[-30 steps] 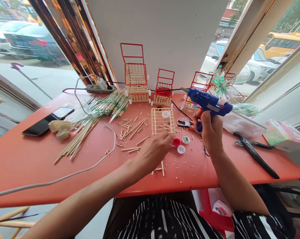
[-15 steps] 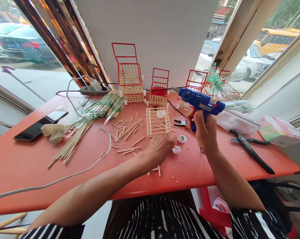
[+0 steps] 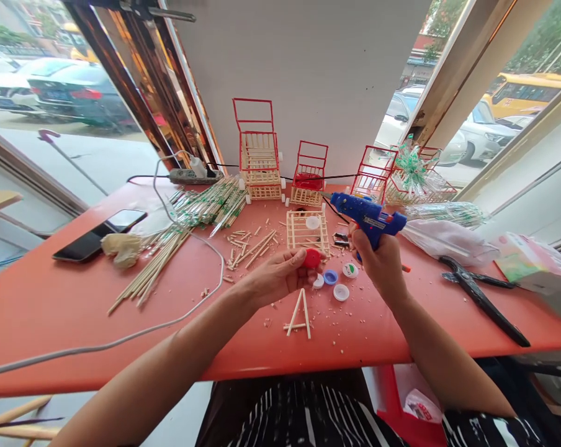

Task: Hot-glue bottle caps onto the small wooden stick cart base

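Observation:
A red bottle cap (image 3: 313,258) is pinched between the thumb and fingers of my left hand (image 3: 280,273), just above the table. My right hand (image 3: 380,257) grips a blue hot glue gun (image 3: 367,214), its nozzle pointing left. Below the gun and to its left lie a blue cap (image 3: 330,277), a white cap (image 3: 341,292) and a cap with a green mark (image 3: 350,270). Behind my left hand stands a small frame of wooden sticks (image 3: 292,231) with a white cap (image 3: 313,222) on it. Three sticks (image 3: 306,313) form an A shape near me.
Small stick-built carts with red handles (image 3: 260,164) line the wall. Bundled sticks (image 3: 154,267), cut pieces (image 3: 257,248) and a phone (image 3: 82,241) are on the left. A grey cable (image 3: 178,323) crosses the table. Black-handled cutters (image 3: 485,301) and a tissue pack (image 3: 534,261) sit right.
My left hand has turned over and lifted, and now the red cap shows in its fingers. More loose caps are visible beside it. The glue gun stays in my right hand.

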Demonstrator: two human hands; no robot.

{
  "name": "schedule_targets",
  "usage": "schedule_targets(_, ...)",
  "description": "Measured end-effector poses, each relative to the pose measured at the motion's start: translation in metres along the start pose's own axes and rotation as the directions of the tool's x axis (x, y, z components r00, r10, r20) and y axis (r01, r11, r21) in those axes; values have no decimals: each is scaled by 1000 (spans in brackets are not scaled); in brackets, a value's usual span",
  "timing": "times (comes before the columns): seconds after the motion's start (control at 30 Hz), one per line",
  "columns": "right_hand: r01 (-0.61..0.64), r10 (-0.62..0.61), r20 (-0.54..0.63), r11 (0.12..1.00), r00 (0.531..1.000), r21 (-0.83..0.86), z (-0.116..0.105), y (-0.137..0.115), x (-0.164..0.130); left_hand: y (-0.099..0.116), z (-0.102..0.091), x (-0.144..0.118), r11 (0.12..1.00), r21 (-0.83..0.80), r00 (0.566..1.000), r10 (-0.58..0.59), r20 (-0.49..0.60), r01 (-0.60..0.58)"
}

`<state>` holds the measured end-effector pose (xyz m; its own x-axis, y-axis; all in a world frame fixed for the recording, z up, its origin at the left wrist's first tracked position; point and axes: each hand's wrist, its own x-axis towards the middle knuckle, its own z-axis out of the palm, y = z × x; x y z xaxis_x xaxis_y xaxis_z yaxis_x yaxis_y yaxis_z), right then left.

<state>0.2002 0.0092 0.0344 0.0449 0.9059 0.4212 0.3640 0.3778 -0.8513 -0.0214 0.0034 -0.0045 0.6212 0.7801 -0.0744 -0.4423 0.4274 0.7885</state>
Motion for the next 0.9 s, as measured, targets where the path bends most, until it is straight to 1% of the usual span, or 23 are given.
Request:
schedule_targets(0.07, 8, -7, 15, 998, 1000, -63, 6, 1, -1, -2, 2, 0, 1000, -15, 1000, 1, 6, -1)
schedule_targets(0.13, 25, -21, 47, 996, 999, -82, 11, 0, -3, -2, 4, -1, 1000, -9, 1000, 17, 18, -17)
schedule_targets(0.23, 14, -9, 78, 998, 997, -55, 18, -3, -7, -2, 5, 0, 998, -17, 998, 57, 24, -56)
schedule_targets(0.37, 7, -9, 116, 1000, 993, 23, 22, -4, -10, -4, 5, 2, 994, -20, 995, 104, 13, -103)
schedule_targets(0.57, 2, -11, 185, 999, 983, 48, 24, -4, -13, -5, 8, 5, 985, 48, 986, 168, 7, -168)
schedule_targets(0.73, -12, 2, 259, 999, 966, 36, 26, -6, -18, 0, 3, 1, 968, 141, 979, 203, 32, -205)
schedule_targets(0.83, 17, -28, 281, 999, 959, 42, 28, -6, -19, 3, 2, -2, 958, 194, 977, 205, 54, -212)
schedule_targets(0.9, 40, -51, 275, 998, 960, 46, 30, -5, -19, 4, 5, -3, 957, 196, 976, 208, 60, -216)
